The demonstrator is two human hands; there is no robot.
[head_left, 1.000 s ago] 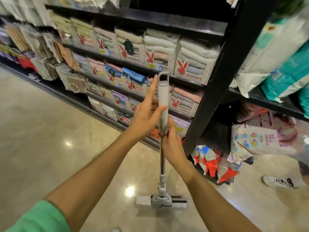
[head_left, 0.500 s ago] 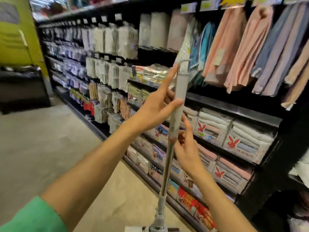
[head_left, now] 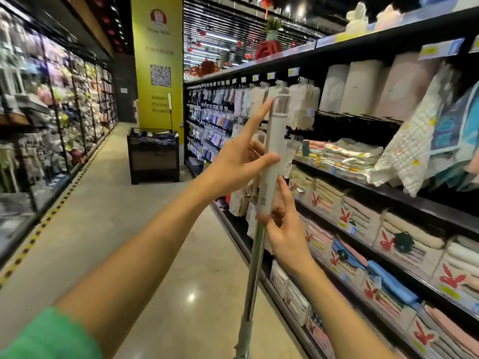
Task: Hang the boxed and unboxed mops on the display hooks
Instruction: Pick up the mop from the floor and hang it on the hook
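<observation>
I hold an unboxed mop [head_left: 269, 177] upright in front of me; it has a pale grey handle with a hanging loop at the top and a thin metal pole below. My left hand [head_left: 238, 164] grips the upper handle between thumb and curled fingers, its index finger stretched up along the grip. My right hand [head_left: 282, 229] holds the handle's lower end, thumb in front and fingers behind. The mop head is out of frame below. No mop hooks or boxed mops are in view.
Dark shelving [head_left: 388, 195] with folded towels and hanging cloths runs along my right, close to the mop. Peg hooks with small packets [head_left: 233, 99] hang further down. A black bin [head_left: 154, 154] stands in the aisle by a yellow pillar [head_left: 158, 60]. More shelves [head_left: 51, 112] line the left.
My view has swung up and left, from the floor and lower shelves to looking down the aisle. Both hands keep the same hold on the mop, which has come up with them.
</observation>
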